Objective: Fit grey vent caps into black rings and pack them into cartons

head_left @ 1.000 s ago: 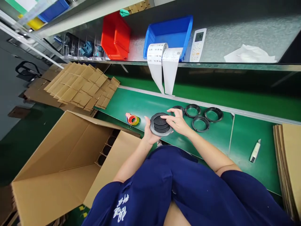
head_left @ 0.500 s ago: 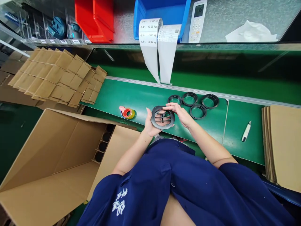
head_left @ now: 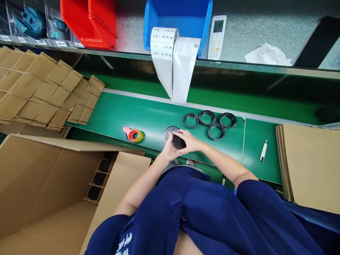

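Both hands are close together over the near edge of the green table. Between them is a black round part (head_left: 179, 142), mostly covered by fingers. My left hand (head_left: 169, 150) grips its left side, while my right hand (head_left: 189, 142) curls over its top and right side. Just behind the fingertips shows a grey round disc (head_left: 170, 131); whether it joins the held part or lies on the table I cannot tell. To the right of the hands lie several black rings, the nearest being a black ring (head_left: 216, 138).
Tape rolls (head_left: 135, 135) lie left of the hands. A utility knife (head_left: 263, 151) and stacked cardboard sheets (head_left: 313, 159) are at right. An open carton (head_left: 47, 177) and cardboard dividers (head_left: 42, 88) occupy the left. A label strip (head_left: 183, 71) hangs from the shelf.
The round part, held earlier with its slatted face showing, has been tilted and is now mostly covered. My right hand has closed round it. The camera view has shifted.
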The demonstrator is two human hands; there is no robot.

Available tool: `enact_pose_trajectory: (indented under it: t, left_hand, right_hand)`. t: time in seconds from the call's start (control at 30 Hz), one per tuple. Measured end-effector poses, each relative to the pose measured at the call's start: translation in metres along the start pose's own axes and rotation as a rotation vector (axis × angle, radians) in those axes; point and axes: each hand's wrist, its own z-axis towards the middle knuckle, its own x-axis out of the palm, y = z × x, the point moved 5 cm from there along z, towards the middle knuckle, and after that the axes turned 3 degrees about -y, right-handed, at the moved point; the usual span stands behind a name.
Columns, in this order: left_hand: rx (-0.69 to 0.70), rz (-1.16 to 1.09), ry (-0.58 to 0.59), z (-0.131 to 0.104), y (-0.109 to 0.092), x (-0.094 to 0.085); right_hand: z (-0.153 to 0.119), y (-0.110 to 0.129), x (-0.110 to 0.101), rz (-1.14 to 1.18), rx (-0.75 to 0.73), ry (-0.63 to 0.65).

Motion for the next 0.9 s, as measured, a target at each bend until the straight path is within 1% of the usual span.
enact_pose_trajectory:
  t: [0.03,0.1,0.13,0.17,0.2,0.23,0.27,0.33,0.4,0.43,0.5,0.57,0.6,0.63,0.67,0.7,0.77,0.83,0.9]
  left_hand:
    - [0.004,0.01,-0.038,0.002,-0.003,-0.005]
    - [0.048,0.045,-0.116,0.003,-0.012,-0.02]
    - [0.075,0.066,-0.132,0.002,-0.016,-0.03]
    - [0.088,0.088,-0.129,-0.001,-0.018,-0.04]
    - [0.08,0.114,-0.115,-0.004,-0.019,-0.052]
    - [0.064,0.148,-0.116,-0.008,-0.018,-0.066]
    - [0.048,0.189,-0.142,-0.012,-0.017,-0.081]
    - [0.039,0.277,-0.246,-0.023,-0.014,-0.113]
    - [0.054,0.343,-0.344,-0.035,-0.012,-0.141]
    - [0.062,0.364,-0.374,-0.041,-0.011,-0.152]
    - [0.071,0.413,-0.415,-0.05,-0.009,-0.168]
    - [0.083,0.491,-0.454,-0.054,-0.01,-0.177]
    - [0.098,0.54,-0.473,-0.053,-0.012,-0.178]
    - [0.126,0.597,-0.488,-0.051,-0.015,-0.176]
    - [0.166,0.659,-0.496,-0.045,-0.02,-0.171]
    - [0.219,0.723,-0.492,-0.037,-0.026,-0.162]
    - [0.352,0.847,-0.444,-0.014,-0.039,-0.134]
    - [0.494,0.943,-0.365,0.013,-0.047,-0.098]
    - [0.608,1.007,-0.31,0.039,-0.05,-0.063]
  right_hand:
    - [0.012,-0.017,-0.009,-0.065,0.092,-0.076]
    - [0.033,-0.054,-0.026,-0.218,0.301,-0.226]
    - [0.042,-0.071,-0.031,-0.285,0.376,-0.261]
    - [0.05,-0.085,-0.033,-0.337,0.415,-0.258]
    - [0.058,-0.096,-0.032,-0.374,0.427,-0.229]
    - [0.064,-0.105,-0.029,-0.4,0.428,-0.188]
    - [0.068,-0.112,-0.024,-0.418,0.432,-0.151]
    - [0.073,-0.119,-0.014,-0.444,0.449,-0.112]
    - [0.077,-0.117,-0.008,-0.452,0.46,-0.107]
    - [0.079,-0.113,-0.006,-0.448,0.457,-0.114]
    - [0.085,-0.103,-0.007,-0.439,0.408,-0.172]
    - [0.09,-0.093,-0.01,-0.44,0.346,-0.279]
    - [0.092,-0.091,-0.01,-0.444,0.326,-0.319]
    - [0.092,-0.091,-0.008,-0.447,0.322,-0.333]
    - [0.093,-0.094,-0.005,-0.448,0.336,-0.317]
    - [0.094,-0.099,-0.001,-0.448,0.361,-0.284]
    - [0.096,-0.11,0.004,-0.45,0.397,-0.21]
    - [0.097,-0.12,0.005,-0.451,0.42,-0.152]
    - [0.095,-0.129,0.004,-0.455,0.433,-0.038]
